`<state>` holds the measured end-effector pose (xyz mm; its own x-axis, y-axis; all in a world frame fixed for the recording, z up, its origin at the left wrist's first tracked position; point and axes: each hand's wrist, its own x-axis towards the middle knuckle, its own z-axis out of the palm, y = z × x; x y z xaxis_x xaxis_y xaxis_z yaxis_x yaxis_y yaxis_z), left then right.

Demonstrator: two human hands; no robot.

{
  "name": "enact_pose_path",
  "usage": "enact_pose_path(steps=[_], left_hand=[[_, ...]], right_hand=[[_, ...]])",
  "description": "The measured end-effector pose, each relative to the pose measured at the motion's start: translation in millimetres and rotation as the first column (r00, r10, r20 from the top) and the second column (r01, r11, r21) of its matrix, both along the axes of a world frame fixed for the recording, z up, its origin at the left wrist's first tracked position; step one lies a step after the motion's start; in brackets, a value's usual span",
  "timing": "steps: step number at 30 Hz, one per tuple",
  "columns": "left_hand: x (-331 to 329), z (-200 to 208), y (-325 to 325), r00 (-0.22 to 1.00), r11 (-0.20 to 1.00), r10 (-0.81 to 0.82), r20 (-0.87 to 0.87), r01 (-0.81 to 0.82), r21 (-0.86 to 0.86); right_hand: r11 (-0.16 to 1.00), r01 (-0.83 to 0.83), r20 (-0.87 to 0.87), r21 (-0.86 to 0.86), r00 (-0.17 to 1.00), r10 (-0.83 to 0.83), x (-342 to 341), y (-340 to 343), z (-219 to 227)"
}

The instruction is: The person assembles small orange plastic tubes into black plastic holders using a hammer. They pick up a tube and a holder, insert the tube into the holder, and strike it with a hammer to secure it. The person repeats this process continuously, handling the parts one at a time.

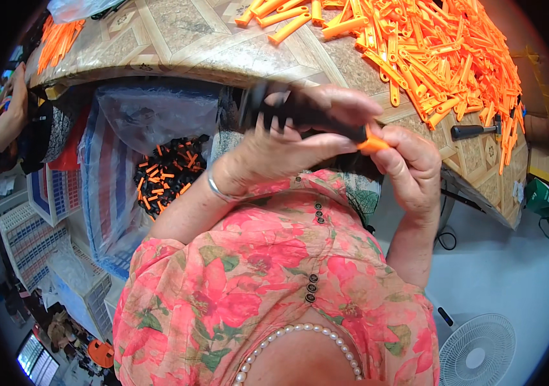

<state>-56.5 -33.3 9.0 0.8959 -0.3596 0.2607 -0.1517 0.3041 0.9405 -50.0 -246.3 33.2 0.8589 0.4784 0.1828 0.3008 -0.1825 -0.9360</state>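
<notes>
My left hand (274, 151) is closed around a long black plastic part (316, 120), held above my lap just off the table edge. The part's far left end is smeared by motion, so its exact kind does not show. At its right end sits an orange plastic piece (372, 141), touching the black part. Thumb and fingers of my right hand (411, 161) pinch that orange piece. How deep the two pieces fit together is hidden by my fingers.
On the patterned table (178, 38) a large heap of orange handles (441, 58) spreads at the right. A black-handled tool (474, 131) lies beside it. Left below, a lined crate (104, 186) holds black-and-orange pieces (165, 174). Another person's arm (14, 112) shows far left; a fan (477, 354) stands lower right.
</notes>
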Motion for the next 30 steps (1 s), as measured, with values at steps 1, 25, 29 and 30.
enact_pose_path(steps=[1,25,29,30], left_hand=[[4,2,10,0.988,0.994,-0.109,-0.110,0.106,-0.037],[-13,-22,1,0.804,0.933,-0.291,-0.519,0.358,0.031],[-14,-22,0,0.812,0.974,-0.183,-0.555,0.226,0.010],[-11,-22,0,0.804,0.981,-0.160,-0.572,0.193,-0.004]], right_hand=[[0.993,-0.102,0.045,-0.061,0.993,0.105,6,-6,7],[0.858,0.018,0.336,-0.514,0.924,0.182,35,-1,11],[0.749,0.563,0.616,-0.349,0.740,-0.269,34,-35,17],[0.598,0.745,0.678,-0.296,0.605,-0.417,37,-53,8]])
